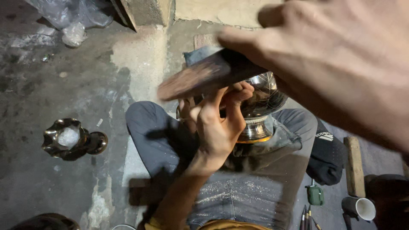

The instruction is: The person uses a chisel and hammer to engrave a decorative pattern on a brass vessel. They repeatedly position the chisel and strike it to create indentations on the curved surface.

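My left hand (217, 123) reaches out from the bottom of the view and holds a small tool against a shiny engraved metal vessel (260, 104), which rests between my legs on a round foot. My right hand (336, 55) is raised close to the camera at the upper right, blurred, gripping a dark wooden mallet (204, 76) whose flat head hangs above the left hand. The vessel's left side is hidden behind my fingers and the mallet.
A second metal vase (70, 139) lies on its side on the concrete floor at left. Crumpled plastic (72, 17) sits at the top left. At the lower right are a white-lined mug (360, 208), a wooden block (352, 165), a small green can (315, 194) and several thin tools (307, 216).
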`<control>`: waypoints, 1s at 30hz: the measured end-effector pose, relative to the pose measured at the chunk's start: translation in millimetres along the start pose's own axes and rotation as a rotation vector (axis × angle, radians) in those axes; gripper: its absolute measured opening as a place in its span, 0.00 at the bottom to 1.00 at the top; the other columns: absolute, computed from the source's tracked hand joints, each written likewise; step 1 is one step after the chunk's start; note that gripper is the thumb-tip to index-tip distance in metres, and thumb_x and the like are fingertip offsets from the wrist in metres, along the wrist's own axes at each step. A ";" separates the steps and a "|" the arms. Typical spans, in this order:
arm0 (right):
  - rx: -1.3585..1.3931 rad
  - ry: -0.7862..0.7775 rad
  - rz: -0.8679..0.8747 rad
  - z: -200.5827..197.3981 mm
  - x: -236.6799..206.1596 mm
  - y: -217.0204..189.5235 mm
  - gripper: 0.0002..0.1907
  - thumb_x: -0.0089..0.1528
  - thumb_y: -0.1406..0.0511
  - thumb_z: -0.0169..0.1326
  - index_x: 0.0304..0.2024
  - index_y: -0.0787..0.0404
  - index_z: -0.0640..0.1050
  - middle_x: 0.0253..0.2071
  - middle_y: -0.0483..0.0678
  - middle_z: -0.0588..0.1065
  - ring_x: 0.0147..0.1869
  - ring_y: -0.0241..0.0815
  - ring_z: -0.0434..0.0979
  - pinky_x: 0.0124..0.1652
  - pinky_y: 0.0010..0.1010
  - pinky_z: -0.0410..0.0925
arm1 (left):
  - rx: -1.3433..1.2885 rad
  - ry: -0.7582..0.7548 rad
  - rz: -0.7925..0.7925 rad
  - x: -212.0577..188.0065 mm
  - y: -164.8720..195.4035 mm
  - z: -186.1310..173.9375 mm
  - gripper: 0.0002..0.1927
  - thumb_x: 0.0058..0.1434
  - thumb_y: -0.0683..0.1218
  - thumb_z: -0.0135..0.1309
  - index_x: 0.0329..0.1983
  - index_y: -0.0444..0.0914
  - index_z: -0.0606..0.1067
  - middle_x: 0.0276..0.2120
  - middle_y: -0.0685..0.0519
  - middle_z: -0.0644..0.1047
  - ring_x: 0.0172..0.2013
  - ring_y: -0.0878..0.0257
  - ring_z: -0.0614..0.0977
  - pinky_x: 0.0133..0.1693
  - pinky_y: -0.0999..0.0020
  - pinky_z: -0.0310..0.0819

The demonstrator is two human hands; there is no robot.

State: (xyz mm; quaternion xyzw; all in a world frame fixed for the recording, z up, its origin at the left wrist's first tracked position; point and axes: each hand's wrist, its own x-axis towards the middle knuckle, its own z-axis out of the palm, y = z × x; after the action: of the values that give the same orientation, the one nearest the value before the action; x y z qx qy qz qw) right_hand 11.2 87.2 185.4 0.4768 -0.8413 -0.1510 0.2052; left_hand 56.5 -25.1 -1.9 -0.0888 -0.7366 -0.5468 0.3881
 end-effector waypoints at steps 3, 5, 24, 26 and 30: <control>0.105 -0.043 0.020 -9.6 11.5 -9.0 0.21 0.63 0.62 0.58 0.59 0.47 0.77 0.35 0.46 0.81 0.27 0.45 0.78 0.28 0.41 0.68 | 0.140 0.011 0.021 -2.1 -0.1 -1.0 0.02 0.65 0.41 0.61 0.36 0.40 0.78 0.33 0.59 0.85 0.32 0.70 0.87 0.43 0.69 0.69; -0.083 -0.102 0.022 -12.1 11.7 -14.1 0.23 0.63 0.60 0.58 0.61 0.43 0.74 0.32 0.42 0.80 0.29 0.42 0.79 0.37 0.42 0.70 | 0.172 0.016 0.024 -2.1 -1.1 -2.2 0.03 0.64 0.42 0.61 0.36 0.40 0.79 0.32 0.58 0.85 0.31 0.70 0.87 0.44 0.65 0.67; 0.878 0.588 0.638 104.4 -116.8 -16.5 0.16 0.63 0.71 0.61 0.51 0.66 0.73 0.47 0.53 0.79 0.49 0.43 0.82 0.51 0.33 0.76 | -0.203 -0.555 0.236 53.3 -31.1 -10.7 0.18 0.71 0.45 0.59 0.62 0.43 0.72 0.44 0.53 0.84 0.43 0.63 0.89 0.47 0.67 0.88; 1.078 0.681 0.783 132.9 -132.0 -24.7 0.12 0.65 0.71 0.62 0.48 0.68 0.74 0.48 0.52 0.79 0.50 0.41 0.83 0.52 0.30 0.76 | -0.171 -0.634 0.301 61.0 -33.2 -8.9 0.18 0.70 0.44 0.60 0.62 0.45 0.72 0.44 0.53 0.84 0.42 0.63 0.89 0.48 0.66 0.89; 1.296 0.748 0.960 165.9 -150.8 -28.7 0.09 0.65 0.74 0.60 0.47 0.69 0.75 0.42 0.51 0.79 0.42 0.37 0.81 0.44 0.25 0.74 | -0.097 -0.782 0.451 74.0 -34.6 -4.5 0.20 0.70 0.37 0.57 0.63 0.46 0.74 0.43 0.53 0.84 0.41 0.61 0.88 0.47 0.68 0.88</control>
State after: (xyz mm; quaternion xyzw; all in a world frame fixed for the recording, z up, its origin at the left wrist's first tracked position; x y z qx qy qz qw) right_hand 20.8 212.9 -2.2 0.1132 -0.7486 0.6227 0.1973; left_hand -11.1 -64.1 22.5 -0.4649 -0.7636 -0.4079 0.1855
